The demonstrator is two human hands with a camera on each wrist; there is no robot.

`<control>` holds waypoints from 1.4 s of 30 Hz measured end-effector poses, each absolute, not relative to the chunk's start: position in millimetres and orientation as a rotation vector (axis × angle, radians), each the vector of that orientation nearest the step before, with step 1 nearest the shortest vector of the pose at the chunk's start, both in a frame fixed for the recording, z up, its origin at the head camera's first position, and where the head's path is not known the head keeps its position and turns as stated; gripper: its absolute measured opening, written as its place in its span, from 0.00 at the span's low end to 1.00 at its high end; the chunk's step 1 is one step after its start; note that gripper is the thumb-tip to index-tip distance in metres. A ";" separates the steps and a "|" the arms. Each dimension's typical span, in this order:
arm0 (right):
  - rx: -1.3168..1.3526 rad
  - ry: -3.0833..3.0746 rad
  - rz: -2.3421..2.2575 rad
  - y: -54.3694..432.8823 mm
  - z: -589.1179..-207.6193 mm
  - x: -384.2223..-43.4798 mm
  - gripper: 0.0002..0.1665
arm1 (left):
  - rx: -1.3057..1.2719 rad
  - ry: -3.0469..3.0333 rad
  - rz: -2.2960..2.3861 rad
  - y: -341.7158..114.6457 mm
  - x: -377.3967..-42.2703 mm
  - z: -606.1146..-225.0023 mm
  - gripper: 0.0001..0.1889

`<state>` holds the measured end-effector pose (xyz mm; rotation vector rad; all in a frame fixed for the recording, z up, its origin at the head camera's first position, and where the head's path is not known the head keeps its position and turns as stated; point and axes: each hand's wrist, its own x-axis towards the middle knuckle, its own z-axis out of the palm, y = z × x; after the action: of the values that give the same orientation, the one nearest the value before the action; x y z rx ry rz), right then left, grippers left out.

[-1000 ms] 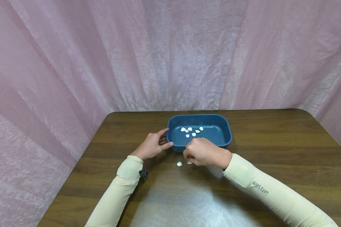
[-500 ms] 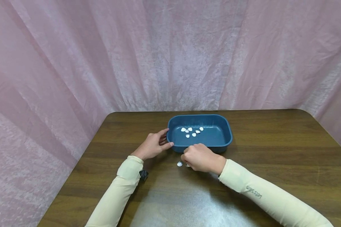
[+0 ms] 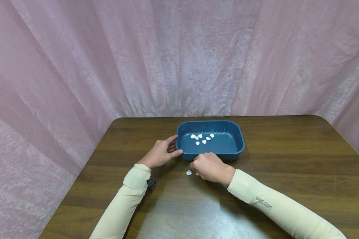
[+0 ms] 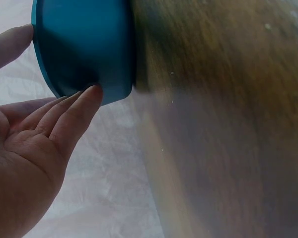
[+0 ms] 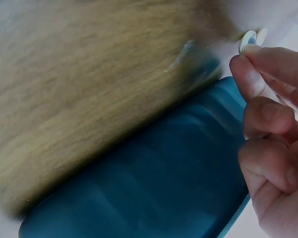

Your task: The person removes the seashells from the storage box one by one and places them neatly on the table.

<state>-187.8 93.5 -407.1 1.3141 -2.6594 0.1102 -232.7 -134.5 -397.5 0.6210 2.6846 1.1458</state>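
A blue rectangular basin (image 3: 209, 156) stands on the table with several small white seashells (image 3: 204, 141) on its floor. At its left end my left hand (image 3: 160, 153) touches the wall and rim with straight fingers and thumb, which the left wrist view shows against the basin's side (image 4: 111, 54). My right hand (image 3: 210, 167) is low over the table in front of the basin. Between its thumb and fingertip it pinches a pale seashell (image 5: 247, 41), seen in the right wrist view. One more seashell (image 3: 189, 172) lies on the table just left of that hand.
The brown wooden table (image 3: 287, 149) reaches out to both sides of the basin. A pink curtain (image 3: 197, 66) hangs behind its far edge. A small black object (image 3: 151, 184) sits at the left wrist.
My right hand has shifted slightly left and toward the table's near side, staying by the seashell in front of the basin. The left hand and basin have not visibly moved.
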 end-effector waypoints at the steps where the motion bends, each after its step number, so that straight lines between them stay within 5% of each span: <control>1: 1.315 -2.663 0.110 93.4 -407.6 -188.0 0.06 | 0.622 2.684 1.147 -134.3 -232.8 -397.5 0.39; 42: 1.312 -2.633 0.154 102.3 -355.2 -201.6 0.08 | 0.622 2.665 1.125 -133.8 -230.8 -393.7 0.40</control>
<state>-201.6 102.3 -355.2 1.3124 -2.6327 0.1537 -230.8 -133.8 -393.7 0.6224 2.6654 1.1249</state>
